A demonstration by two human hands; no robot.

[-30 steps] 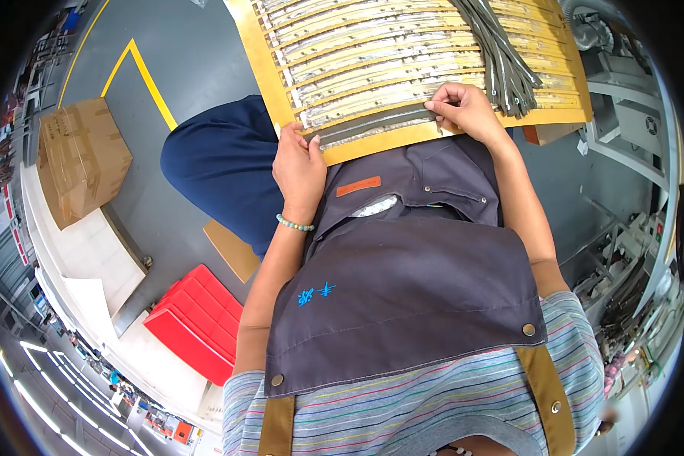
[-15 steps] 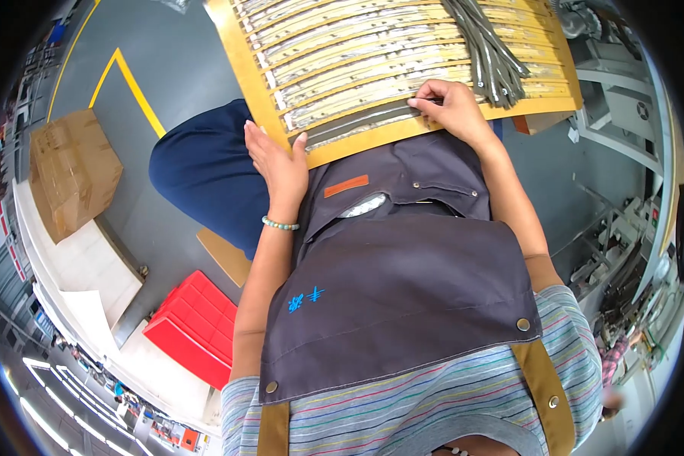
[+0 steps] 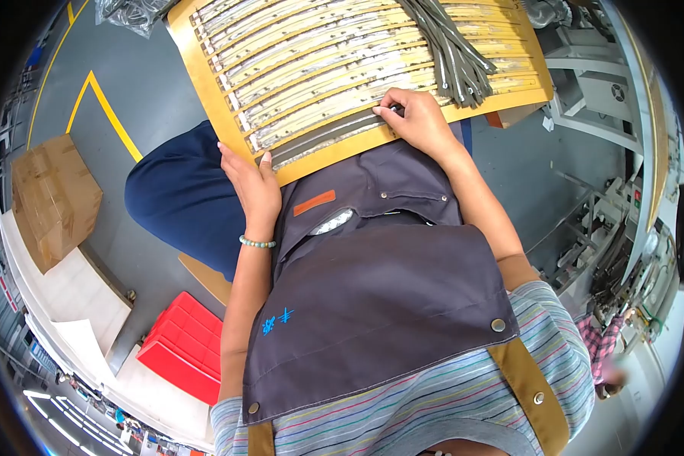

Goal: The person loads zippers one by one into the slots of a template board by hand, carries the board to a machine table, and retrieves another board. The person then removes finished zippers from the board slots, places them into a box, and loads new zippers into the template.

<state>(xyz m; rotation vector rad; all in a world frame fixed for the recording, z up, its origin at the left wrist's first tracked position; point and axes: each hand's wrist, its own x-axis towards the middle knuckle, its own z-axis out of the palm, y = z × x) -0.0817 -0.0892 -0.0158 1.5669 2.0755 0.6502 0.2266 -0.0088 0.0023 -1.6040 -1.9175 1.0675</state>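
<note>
A yellow board with rows of long narrow slots lies across my lap. Along its near edge, a dark grey zipper is stretched flat in the lowest row. My right hand pinches the zipper's right part between thumb and fingers; the fingertips hide what is right under them. At the board's lower left corner is my left hand, its thumb apart from the fingers and resting by the zipper's left end, the fingers extended along the board's side. A bundle of loose grey zippers lies over the board's right part.
To the left are a cardboard box, a white table and a red crate. Clear plastic wrapping is at the top. On the right stands a white machine frame; a person in a checked sleeve is behind.
The whole view has shifted, so the board and both hands appear farther left and slightly lower. My hands keep nearly the same places on the board, the right one still pinching the zipper.
</note>
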